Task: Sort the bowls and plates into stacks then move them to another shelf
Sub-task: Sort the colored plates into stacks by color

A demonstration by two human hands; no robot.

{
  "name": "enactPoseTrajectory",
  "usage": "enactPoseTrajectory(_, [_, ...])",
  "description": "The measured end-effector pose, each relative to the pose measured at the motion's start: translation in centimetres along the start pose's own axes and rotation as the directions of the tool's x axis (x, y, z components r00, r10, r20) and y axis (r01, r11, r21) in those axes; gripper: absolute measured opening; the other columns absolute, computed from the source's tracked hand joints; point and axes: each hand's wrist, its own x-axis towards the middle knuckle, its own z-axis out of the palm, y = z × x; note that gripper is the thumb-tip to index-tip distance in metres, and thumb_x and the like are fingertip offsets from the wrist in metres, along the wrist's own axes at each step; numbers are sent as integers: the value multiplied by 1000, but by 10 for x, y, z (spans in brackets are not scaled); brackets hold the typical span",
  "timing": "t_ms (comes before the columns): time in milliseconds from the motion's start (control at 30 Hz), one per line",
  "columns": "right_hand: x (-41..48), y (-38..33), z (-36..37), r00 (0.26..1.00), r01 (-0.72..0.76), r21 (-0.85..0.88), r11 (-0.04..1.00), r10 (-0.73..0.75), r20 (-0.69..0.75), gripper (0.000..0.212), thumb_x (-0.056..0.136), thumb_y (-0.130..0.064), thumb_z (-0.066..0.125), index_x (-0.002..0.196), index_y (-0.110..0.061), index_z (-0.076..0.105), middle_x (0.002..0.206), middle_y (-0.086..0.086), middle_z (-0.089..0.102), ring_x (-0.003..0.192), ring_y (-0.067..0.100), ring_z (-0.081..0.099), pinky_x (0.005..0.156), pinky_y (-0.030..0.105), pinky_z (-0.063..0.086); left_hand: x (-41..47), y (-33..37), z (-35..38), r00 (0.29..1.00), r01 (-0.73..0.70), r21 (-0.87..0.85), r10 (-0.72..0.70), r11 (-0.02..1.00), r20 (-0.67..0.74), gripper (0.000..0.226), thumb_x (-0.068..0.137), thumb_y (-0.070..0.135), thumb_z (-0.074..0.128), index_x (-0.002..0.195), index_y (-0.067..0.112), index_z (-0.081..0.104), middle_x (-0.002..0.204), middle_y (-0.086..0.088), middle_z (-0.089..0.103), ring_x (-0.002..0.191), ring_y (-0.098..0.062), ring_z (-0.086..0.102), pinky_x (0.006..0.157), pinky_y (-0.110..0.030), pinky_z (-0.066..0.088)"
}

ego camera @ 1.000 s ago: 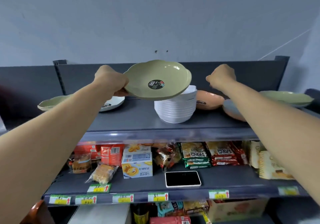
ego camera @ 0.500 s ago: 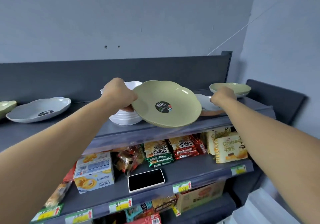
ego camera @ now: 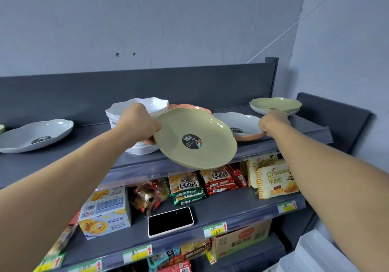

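Green plate (ego camera: 195, 139) edged right in left hand (ego camera: 136, 122), right hand (ego camera: 273, 122) pinching two plates (ego camera: 237, 121)

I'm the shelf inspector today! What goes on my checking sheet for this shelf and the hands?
Surface: dark grey top shelf, holding bowls and plates.
Job's things: green plate held up, tilted; white bowl stack; white-on-orange pair of plates; loose white plate at left; green-on-white pair far right.
Clutter: phone, snack packs, cookie box on the shelf below.
Hands: left hand grips the green plate's rim; right hand grips the white-on-orange pair's rim.
Cables: one thin line across the wall, maybe a cord.
Surroundings: bare grey wall.
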Motion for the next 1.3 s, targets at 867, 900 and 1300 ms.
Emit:
enactPoseTrajectory(867, [-13,-2,-4,976,47,20,999,-42,-215,25,91,-4,56,115,1,61,118,18,63,109,35,60,77,37,51,-30,8,-7,999,8,41,-7,999,-39,8,76,1,49,74,7,54,67,-17,59,63,-24,53,70,-30,44])
enactPoseTrajectory(900, [-14,-3,-4,974,49,31,998,-41,-224,24,92,-3,55,115,2,61,118,19,63,109,35,60,78,37,51,-31,8,-7,999,8,42,-6,999,-38,7,76,1,49,74,7,54,68,-17,59,64,-24,53,71,-30,44])
enactPoseTrajectory(1300, [-20,-2,-11,971,58,75,996,-39,-236,25,91,-1,54,115,3,59,118,20,62,110,37,59,80,39,50,-34,4,-14,1000,9,18,-9,1000,-18,5,79,2,54,79,7,56,74,-16,54,70,-24,54,70,-34,43])
